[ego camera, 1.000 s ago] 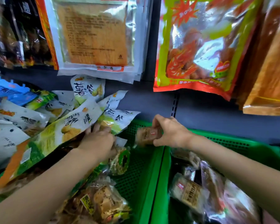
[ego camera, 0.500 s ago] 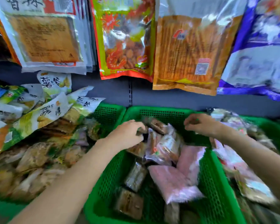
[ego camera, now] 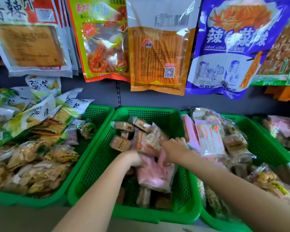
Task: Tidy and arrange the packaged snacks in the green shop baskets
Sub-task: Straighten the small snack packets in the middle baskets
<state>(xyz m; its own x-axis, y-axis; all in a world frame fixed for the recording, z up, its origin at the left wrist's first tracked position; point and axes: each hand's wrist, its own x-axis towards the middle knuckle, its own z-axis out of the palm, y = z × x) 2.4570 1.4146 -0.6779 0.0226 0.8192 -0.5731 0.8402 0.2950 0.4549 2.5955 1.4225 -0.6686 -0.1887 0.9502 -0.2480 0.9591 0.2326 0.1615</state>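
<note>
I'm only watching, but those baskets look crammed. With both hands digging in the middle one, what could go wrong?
1. Both hands, left and right, press into the pink packets in the middle basket; soft snacks could get crushed.
2. The right basket is heaped above its rim, and the right forearm lies beside the pile; a nudge might tip the striped packet over the edge.
</note>
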